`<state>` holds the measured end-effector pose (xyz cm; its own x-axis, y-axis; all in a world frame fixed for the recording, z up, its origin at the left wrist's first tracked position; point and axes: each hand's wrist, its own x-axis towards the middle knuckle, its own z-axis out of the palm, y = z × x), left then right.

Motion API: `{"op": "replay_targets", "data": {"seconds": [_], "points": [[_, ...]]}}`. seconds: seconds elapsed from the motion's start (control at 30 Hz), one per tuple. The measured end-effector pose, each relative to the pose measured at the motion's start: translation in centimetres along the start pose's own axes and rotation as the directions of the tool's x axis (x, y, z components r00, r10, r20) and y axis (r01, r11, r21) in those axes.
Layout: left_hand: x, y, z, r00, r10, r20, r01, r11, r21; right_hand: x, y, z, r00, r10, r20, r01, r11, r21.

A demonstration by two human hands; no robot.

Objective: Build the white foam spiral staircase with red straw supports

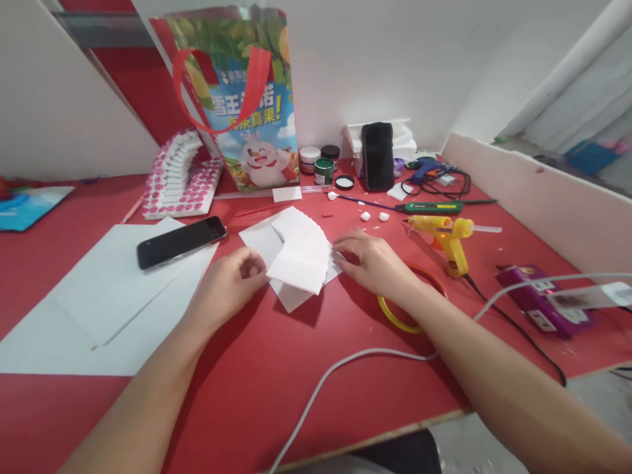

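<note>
A white paper piece (301, 253), folded in narrow pleats that fan out in a curve, rests over a flat white sheet (257, 242) on the red table. My left hand (228, 282) is at its left front corner, thumb and curled fingers closed on the edge. On the other side, my right hand (368, 260) has thumb and fingertips closed at the right edge of the pleats. The exact grip of the right fingertips is partly hidden. Below my right wrist lies a yellow ring (395, 317).
Left of the hands, a black phone (182, 242) lies on large white sheets (113, 296). A yellow glue gun (447, 237), purple power strip (548, 299) and white cable (345, 361) are on the right. Behind stand a printed bag (257, 131), paint jars (324, 171) and an upright phone (378, 157).
</note>
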<state>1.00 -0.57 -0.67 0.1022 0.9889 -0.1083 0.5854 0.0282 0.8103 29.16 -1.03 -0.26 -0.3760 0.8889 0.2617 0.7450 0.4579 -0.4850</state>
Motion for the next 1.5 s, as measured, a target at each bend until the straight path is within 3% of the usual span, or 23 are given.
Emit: {"op": "replay_targets", "data": {"seconds": [0.13, 0.37, 0.57, 0.73, 0.93, 1.5], "points": [[-0.5, 0.5, 0.0, 0.992, 0.07, 0.108, -0.059, 0.993, -0.103, -0.1, -0.3, -0.4, 0.999, -0.016, 0.036, 0.017, 1.0, -0.003], [-1.9, 2.2, 1.7, 0.988, 0.133, 0.082, -0.094, 0.926, -0.366, -0.4, -1.0, -0.9, 0.99, -0.025, 0.138, 0.032, 0.998, -0.054], [-2.2, 1.7, 2.6, 0.984, 0.165, 0.065, -0.146, 0.961, -0.236, -0.4, -1.5, -0.8, 0.985, -0.033, 0.167, 0.055, 0.99, -0.129], [-2.3, 1.5, 3.2, 0.976, 0.214, 0.043, -0.204, 0.964, -0.169, -0.2, -1.9, -0.9, 0.972, 0.029, 0.232, 0.014, 0.983, -0.182], [-2.3, 1.2, 3.8, 0.985, 0.169, 0.029, -0.166, 0.982, -0.087, -0.1, -2.0, -0.7, 0.971, 0.031, 0.237, 0.022, 0.975, -0.221], [-2.2, 1.4, 4.0, 0.987, 0.154, 0.038, -0.149, 0.983, -0.105, -0.2, -1.7, -0.3, 0.978, -0.003, 0.207, 0.048, 0.975, -0.217]]}}
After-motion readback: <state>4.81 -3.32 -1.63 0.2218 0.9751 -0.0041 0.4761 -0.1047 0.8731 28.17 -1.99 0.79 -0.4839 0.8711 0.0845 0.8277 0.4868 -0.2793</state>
